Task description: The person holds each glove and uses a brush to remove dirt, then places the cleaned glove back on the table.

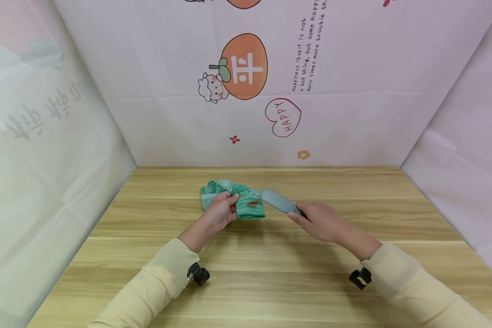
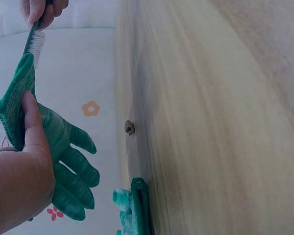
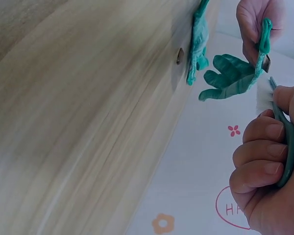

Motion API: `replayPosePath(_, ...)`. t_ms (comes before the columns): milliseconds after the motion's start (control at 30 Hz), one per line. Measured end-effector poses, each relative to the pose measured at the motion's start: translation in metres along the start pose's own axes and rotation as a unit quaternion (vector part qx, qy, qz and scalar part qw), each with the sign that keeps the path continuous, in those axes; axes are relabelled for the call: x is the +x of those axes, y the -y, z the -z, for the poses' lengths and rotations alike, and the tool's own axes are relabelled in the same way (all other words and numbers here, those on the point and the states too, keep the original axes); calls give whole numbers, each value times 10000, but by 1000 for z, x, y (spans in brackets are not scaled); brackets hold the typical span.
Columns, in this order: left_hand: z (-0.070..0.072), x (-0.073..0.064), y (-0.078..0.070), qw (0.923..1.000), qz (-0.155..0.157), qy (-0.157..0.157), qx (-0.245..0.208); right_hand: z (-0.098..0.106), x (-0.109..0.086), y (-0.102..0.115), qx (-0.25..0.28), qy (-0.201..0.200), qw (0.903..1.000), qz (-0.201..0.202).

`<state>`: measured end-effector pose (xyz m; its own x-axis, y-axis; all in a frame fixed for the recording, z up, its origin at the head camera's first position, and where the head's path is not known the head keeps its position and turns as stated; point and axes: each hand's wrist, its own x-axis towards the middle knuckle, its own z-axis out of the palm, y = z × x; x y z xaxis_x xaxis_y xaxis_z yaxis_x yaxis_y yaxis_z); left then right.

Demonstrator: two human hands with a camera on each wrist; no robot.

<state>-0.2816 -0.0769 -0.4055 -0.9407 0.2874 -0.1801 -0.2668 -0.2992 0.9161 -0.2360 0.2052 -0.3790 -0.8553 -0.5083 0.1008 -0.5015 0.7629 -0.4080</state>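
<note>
My left hand [image 1: 219,210] grips a green-and-white striped work glove [image 1: 249,196] near its cuff, raised above the table. A brown patch [image 1: 252,204] shows on that glove, close to the cuff. My right hand [image 1: 319,221] has its fingers wrapped around the handle of a grey-green brush [image 1: 278,201]. White bristles [image 2: 36,45] face down from the brush head, whose tip is right at the glove's cuff edge. A second green glove [image 3: 198,41] lies on the table, partly hidden behind my left hand in the head view.
The wood-grain table [image 1: 303,282] runs back to a printed white cloth wall [image 1: 344,123], with more cloth at both sides. A small brown lump [image 2: 130,127] is on the table near the second glove. Small black devices [image 1: 198,274] sit at both sleeve cuffs.
</note>
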Motion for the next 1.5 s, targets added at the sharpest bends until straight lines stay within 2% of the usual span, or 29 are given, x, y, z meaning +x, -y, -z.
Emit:
replayPosePath(233, -3, -1, 2, 9999, 30, 33, 128, 9, 6, 9, -95, -64, 9999, -18)
replayPosePath(533, -10, -3, 0, 9998, 39, -21, 172, 7, 17, 27, -423, 344, 9985, 48)
replayPosePath(967, -5, -3, 0, 10000, -10, -9, 56, 2, 11, 18, -382, 240, 9987, 229)
replayPosePath(1500, -2, -3, -1, 10000, 2, -62, 33, 3, 2, 13, -243, 143, 9996, 101)
